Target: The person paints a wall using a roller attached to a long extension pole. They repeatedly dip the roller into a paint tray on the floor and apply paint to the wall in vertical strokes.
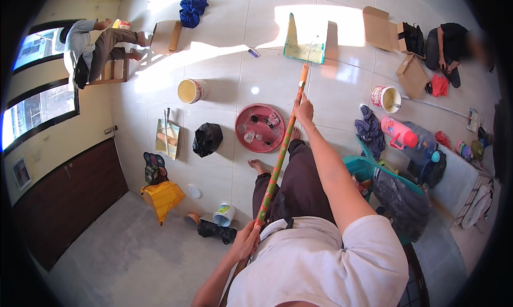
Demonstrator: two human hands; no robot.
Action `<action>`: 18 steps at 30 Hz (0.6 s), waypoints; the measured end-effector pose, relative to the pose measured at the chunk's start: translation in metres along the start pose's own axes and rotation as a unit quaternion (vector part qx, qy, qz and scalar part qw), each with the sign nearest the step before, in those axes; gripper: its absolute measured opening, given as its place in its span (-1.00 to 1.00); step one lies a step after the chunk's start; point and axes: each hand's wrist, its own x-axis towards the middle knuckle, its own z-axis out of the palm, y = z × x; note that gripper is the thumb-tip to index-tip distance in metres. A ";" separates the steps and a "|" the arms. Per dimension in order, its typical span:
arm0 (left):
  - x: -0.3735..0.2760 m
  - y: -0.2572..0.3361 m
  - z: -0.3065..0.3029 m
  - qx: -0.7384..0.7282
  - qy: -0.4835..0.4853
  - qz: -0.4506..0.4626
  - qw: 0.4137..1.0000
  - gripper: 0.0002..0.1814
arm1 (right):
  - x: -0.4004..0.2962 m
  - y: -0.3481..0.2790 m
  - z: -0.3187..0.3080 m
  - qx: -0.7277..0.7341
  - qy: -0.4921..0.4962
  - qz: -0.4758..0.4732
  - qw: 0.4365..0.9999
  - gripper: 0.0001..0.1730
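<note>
A long pole (276, 166) with a green and orange pattern runs from my waist up towards a paint roller tray (305, 52) on the tiled floor. My left hand (246, 239) is closed around the pole's lower part, near my waist. Further up, my right hand (303, 108) grips it just below its orange end. Past that end a thin metal rod reaches into the tray, which has yellowish paint on it; the roller head cannot be made out. A round red plastic tray (259, 128) with cups and small items lies left of the pole, by my feet.
Paint buckets (192, 91) (386, 99), a black plastic bag (207, 139) and a second roller tray (167, 138) stand on the floor. A teal plastic chair (356, 162) holds bags at my right. One person (100, 46) is by the windows; another (449, 46) sits at the right.
</note>
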 end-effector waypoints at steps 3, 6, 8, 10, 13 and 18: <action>-0.027 -0.037 -0.010 0.004 0.008 -0.023 1.000 -0.61 | -0.050 0.011 0.013 0.015 -0.011 0.006 1.000 -0.47; -0.027 -0.040 -0.012 -0.011 0.004 -0.027 1.000 -0.61 | -0.049 0.001 0.006 0.041 0.017 0.002 0.999 -0.50; -0.019 -0.019 -0.008 -0.012 -0.002 -0.009 1.000 -0.60 | -0.029 -0.004 0.000 0.052 0.059 -0.015 0.997 -0.51; -0.001 0.013 -0.001 0.000 -0.010 0.024 1.000 -0.60 | 0.004 -0.010 -0.011 0.059 0.088 -0.028 0.994 -0.51; 0.022 0.041 0.009 -0.002 -0.013 0.045 0.999 -0.60 | 0.051 -0.009 -0.023 0.035 0.097 -0.065 0.993 -0.50; 0.039 0.052 0.013 0.005 -0.020 0.067 0.998 -0.60 | 0.080 -0.005 -0.020 0.011 0.080 -0.052 0.995 -0.50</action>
